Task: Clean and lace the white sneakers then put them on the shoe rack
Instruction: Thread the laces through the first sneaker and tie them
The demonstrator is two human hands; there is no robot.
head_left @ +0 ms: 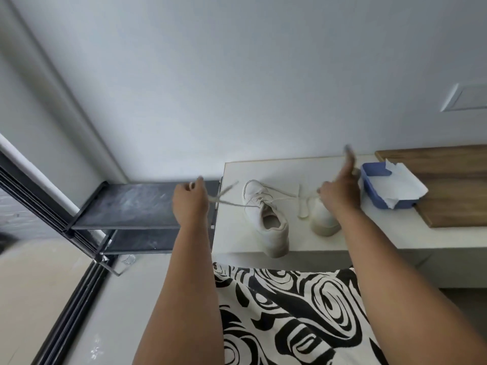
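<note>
Two white sneakers stand on a white table [237, 238]. The left sneaker [266, 217] has its heel toward me and its lace [237, 204] drawn out to both sides. My left hand [189, 198] pinches one lace end out over the table's left edge. My right hand [340, 188] grips the other lace end, forefinger pointing up, and hides part of the right sneaker [324, 219]. A loose strip of lace [303, 206] lies between the shoes.
A black shoe rack [126, 206] with two dusty shelves stands left of the table against the wall. A blue tray with white paper [390, 188] sits on a wooden board [453, 185] at the right. My patterned skirt fills the foreground.
</note>
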